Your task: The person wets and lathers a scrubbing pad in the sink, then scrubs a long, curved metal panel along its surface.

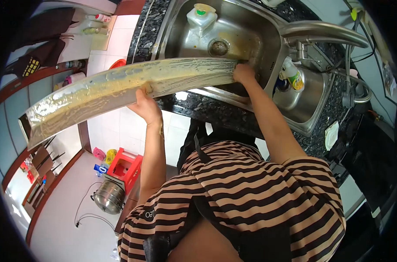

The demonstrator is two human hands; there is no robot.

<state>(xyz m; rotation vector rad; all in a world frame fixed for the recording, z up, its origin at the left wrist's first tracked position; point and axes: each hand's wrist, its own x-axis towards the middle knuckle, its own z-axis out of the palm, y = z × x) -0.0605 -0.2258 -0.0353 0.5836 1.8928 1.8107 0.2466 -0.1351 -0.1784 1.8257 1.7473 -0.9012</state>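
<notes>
A long metal panel (181, 75), coated with yellowish, soapy-looking grime, stretches from the sink out over the floor on the left. Its right part shows fine streaks, and the left part is more thickly smeared. My left hand (148, 108) is closed on the lower edge near the middle; a small brownish patch by its fingertips is unclear. At the right end, my right hand (244, 73) is closed on the panel above the large sink basin (246, 26). The fingers' undersides are hidden, so anything else inside either hand does not show.
A white bottle (202, 18) stands in the large basin near the drain (219, 47). The faucet (325, 32) arches at right, and a spray bottle (293, 75) sits in the smaller basin (310, 105). A red stool (125, 168) and metal pot (108, 197) are on the floor.
</notes>
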